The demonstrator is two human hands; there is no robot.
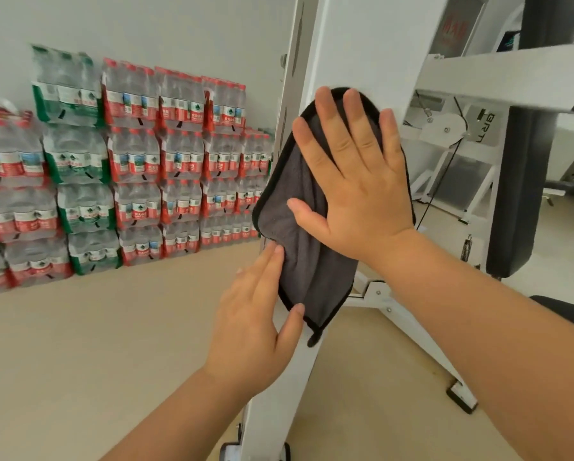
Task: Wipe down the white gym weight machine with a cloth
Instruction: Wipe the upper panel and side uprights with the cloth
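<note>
Left hand [255, 324] nearest the camera: open, fingers flat against the white upright post [272, 404] of the weight machine, thumb touching the lower edge of the grey cloth [312, 271]. Above it on the post, right hand [352, 181] open, fingers spread, palm pressing the cloth flat to the post. Right of the post: black pad [518, 194], pulley [445, 128]. Left of the post, against the far wall: stacked bottled-water packs [139, 168].

Gym room, white weight machine [355, 54], cable pulley [443, 128], probably storage too, stacked bottled-water packs [152, 161]
</note>
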